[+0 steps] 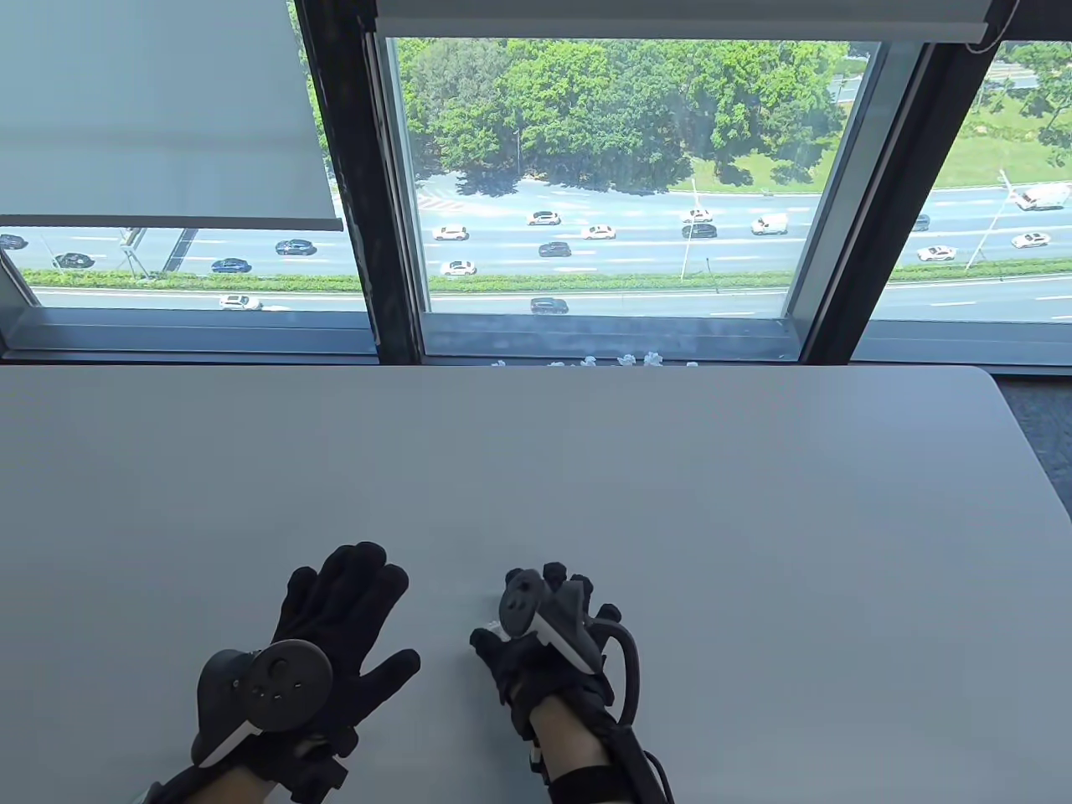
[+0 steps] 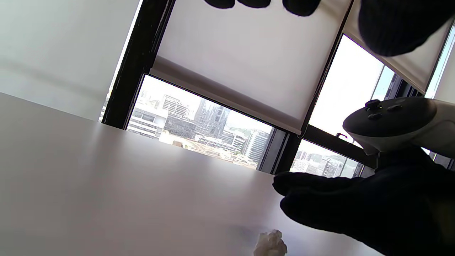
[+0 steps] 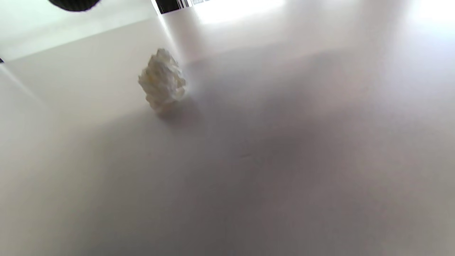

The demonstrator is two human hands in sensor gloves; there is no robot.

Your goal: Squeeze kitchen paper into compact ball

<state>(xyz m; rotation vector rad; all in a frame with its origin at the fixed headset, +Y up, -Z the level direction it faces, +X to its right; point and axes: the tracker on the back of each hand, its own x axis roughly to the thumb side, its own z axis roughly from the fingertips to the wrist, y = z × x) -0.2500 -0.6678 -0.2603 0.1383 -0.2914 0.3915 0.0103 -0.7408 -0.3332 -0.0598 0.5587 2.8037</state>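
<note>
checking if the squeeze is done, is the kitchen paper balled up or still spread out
Balled up: the kitchen paper sits as a small crumpled lump on the table, free of both hands.

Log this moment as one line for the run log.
paper ball: crumpled, lying free on table | left hand: open, holds nothing | right hand: beside ball, grip unclear | stage: ball formed

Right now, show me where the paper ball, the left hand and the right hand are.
paper ball (image 3: 162,80): right wrist view, middle of the crumpled wad lying on the table.
left hand (image 1: 339,615): table view, back of the glove, fingers spread.
right hand (image 1: 553,649): table view, back of the glove under the tracker.
</note>
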